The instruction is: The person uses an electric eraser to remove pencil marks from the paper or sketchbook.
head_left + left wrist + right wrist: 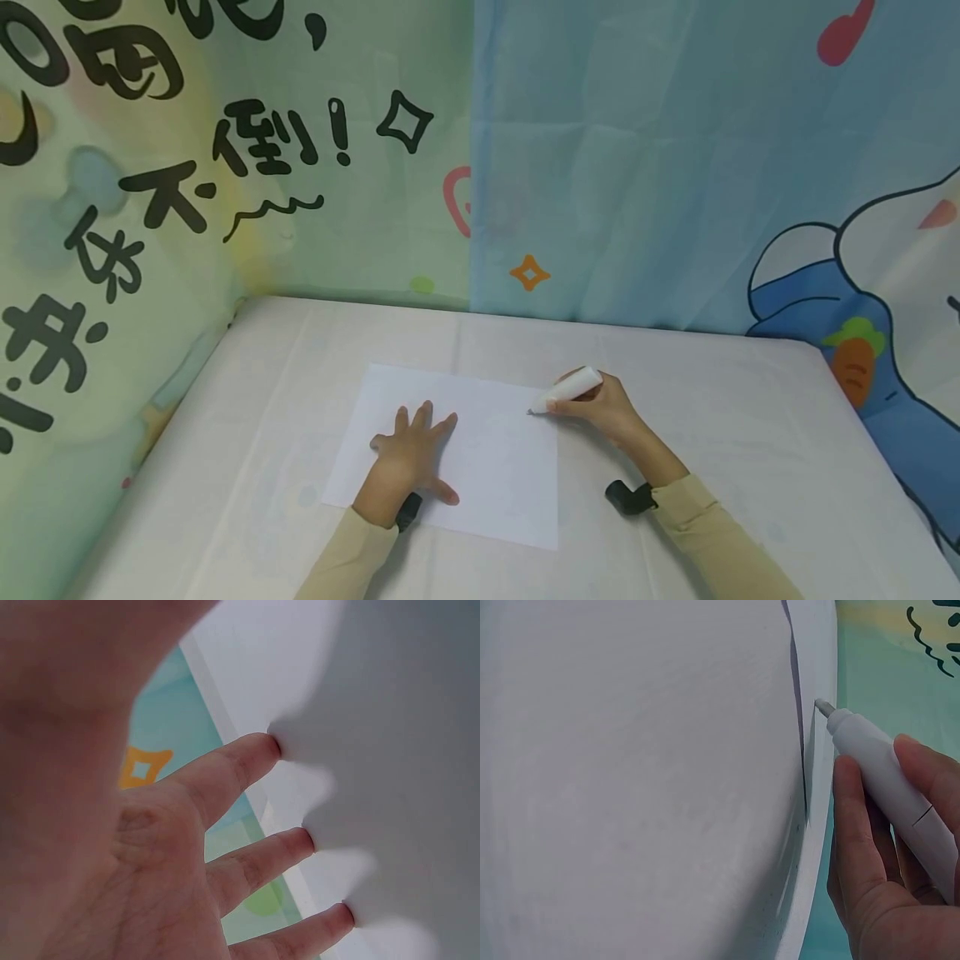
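Observation:
A blank white sheet of paper [495, 467] lies on the white-covered table. My left hand [408, 458] rests on the sheet's left part with its fingers spread. In the left wrist view the fingertips [262, 747] touch the paper. A thick white marker [576, 385] is gripped between the thumb and fingers of my right hand [611, 408], near the sheet's upper right corner. The marker is uncapped and tilted, its grey tip [824, 707] pointing down at the paper; I cannot tell whether it touches. No marks show on the sheet.
The table [750, 433] has a white cloth over it and spreads out on both sides of the paper. Behind it hangs a printed backdrop [637, 167], and a curtain with black lettering [262, 137] stands at the left. Each wrist wears a black camera mount [628, 497].

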A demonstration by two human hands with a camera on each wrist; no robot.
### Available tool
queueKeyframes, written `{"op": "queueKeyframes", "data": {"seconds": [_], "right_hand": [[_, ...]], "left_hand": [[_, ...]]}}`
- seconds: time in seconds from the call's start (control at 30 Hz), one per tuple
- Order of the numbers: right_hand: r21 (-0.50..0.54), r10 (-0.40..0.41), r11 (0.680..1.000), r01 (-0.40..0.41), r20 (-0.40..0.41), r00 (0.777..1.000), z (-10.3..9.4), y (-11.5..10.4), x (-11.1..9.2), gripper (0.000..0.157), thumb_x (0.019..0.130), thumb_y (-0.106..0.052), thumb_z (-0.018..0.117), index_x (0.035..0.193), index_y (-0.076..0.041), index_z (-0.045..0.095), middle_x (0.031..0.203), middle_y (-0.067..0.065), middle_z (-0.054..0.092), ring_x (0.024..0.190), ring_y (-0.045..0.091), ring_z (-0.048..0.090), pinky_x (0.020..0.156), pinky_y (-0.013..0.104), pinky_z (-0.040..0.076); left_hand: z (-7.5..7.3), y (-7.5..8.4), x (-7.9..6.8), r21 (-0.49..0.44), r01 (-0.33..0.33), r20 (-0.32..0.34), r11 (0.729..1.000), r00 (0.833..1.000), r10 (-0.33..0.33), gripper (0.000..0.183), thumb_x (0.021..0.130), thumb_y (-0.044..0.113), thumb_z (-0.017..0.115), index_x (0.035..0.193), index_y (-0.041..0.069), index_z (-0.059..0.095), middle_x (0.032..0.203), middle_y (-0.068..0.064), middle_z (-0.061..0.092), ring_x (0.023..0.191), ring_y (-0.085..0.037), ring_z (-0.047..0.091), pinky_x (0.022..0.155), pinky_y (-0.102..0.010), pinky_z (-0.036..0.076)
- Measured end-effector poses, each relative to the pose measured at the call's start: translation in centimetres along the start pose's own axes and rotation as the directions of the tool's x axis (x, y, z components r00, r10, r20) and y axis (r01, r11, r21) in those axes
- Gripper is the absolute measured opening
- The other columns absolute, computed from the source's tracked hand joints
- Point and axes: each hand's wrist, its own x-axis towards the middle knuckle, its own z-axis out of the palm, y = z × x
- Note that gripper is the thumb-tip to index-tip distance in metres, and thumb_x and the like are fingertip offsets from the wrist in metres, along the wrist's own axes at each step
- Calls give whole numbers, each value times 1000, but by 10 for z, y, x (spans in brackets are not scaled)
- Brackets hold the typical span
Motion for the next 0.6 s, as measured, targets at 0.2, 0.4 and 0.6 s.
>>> {"op": "queueKeyframes", "data": {"seconds": [0.2,0.4,0.6], "right_hand": [[-20,10,1000,-10,2,1000,1,0,0,38,76,1,79,106,13,59,88,-1,64,77,9,62,69,20,54],[-33,20,999,-19,24,999,1,-1,-1,39,76,0,80,106,13,59,89,2,65,78,10,62,69,21,54],[-24,12,1000,-12,22,1000,0,-3,-1,39,77,0,79,107,14,59,89,2,66,78,9,62,70,21,54]], "left_hand": [[0,-1,0,3,-3,-4,1000,1000,3,110,55,56,89,149,28,40,157,-9,29,141,-41,28,86,-64,49],[1,-1,1,7,-3,-3,1000,1000,3,110,55,56,89,150,28,39,157,-10,29,141,-41,28,86,-65,49],[2,-1,2,6,-2,-2,1000,1000,2,110,56,56,89,150,28,40,157,-10,29,141,-41,28,86,-65,49]]}}
